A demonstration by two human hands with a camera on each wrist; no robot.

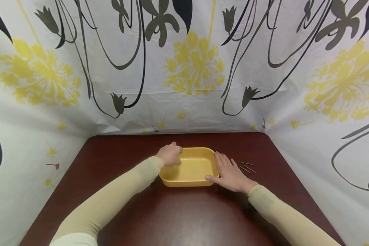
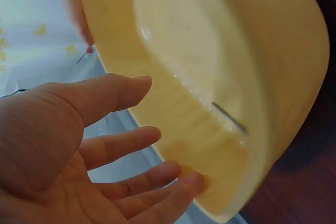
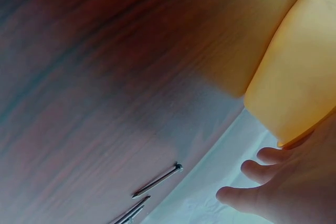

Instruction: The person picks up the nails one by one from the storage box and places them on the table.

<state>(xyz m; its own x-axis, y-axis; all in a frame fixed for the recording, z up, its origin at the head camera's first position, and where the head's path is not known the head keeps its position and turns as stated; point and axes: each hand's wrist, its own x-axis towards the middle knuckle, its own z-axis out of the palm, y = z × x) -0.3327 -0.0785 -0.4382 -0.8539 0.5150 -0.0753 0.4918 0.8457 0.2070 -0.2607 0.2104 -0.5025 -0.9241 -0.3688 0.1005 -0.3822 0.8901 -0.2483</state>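
A yellow, rounded rectangular plastic tub (image 1: 188, 183) stands on the dark table. My left hand (image 1: 169, 155) reaches over its left side, with the fingertips by the inner wall. In the left wrist view that hand (image 2: 105, 145) has its fingers spread, with nothing between thumb and fingers. A nail (image 2: 229, 117) lies inside the tub there. My right hand (image 1: 231, 174) lies along the right wall, fingers extended and thumb on the front rim. Several loose nails (image 1: 250, 168) are on the table just right of that hand; the right wrist view shows a nail (image 3: 157, 181) close up.
The reddish-brown tabletop (image 1: 184, 215) stretches in front of the tub and to both sides. A white cloth with grey and yellow flowers (image 1: 184, 112) hangs behind the table's far edge and along its sides.
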